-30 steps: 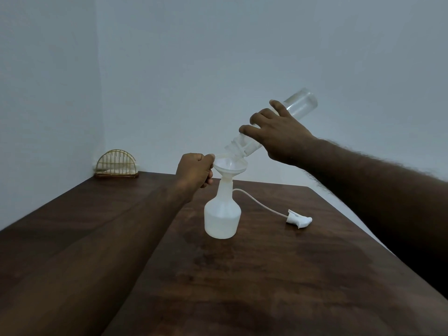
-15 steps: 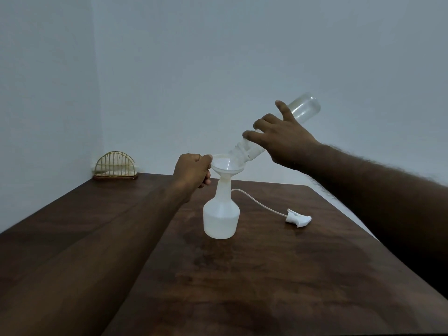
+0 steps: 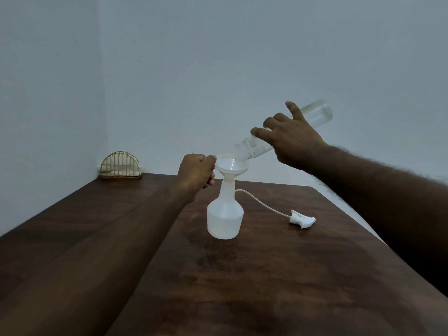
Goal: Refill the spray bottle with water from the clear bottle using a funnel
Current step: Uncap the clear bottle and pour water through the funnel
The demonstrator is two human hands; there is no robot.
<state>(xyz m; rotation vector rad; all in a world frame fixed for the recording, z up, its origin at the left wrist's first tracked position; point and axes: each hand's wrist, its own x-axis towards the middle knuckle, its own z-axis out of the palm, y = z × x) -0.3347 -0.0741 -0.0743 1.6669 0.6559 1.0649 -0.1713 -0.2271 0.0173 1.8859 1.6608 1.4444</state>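
1. Progress: pour under way, by the look of it. Spray bottle point(image 3: 225, 218) stands upright on the bench point(image 3: 266, 275), trigger head off, funnel point(image 3: 230, 165) seated in its neck. Setup steps judged complete.
2. Clear bottle point(image 3: 286, 130) is tilted mouth-down, neck at the funnel's right rim, base raised toward the wall. No stream can be made out; the fill level in the spray bottle cannot be read through its cloudy wall.
3. Remaining, as judged: finish the pour, right the clear bottle, lift out the funnel, refit the spray head point(image 3: 301, 218). The head lies on the bench to the right, its dip tube point(image 3: 261, 202) curving back behind the spray bottle.
4. Left hand point(image 3: 196, 172): closed in a loose fist against the funnel's left rim, apparently pinching it steady; forearm stretched low over the bench.
5. Right hand point(image 3: 292, 139): wrapped over the middle of the clear bottle from above, fingers curled across it, index finger raised along the barrel; forearm comes in from the right, held high.
6. Wire rack point(image 3: 120, 165) sits in the far left corner, well apart.
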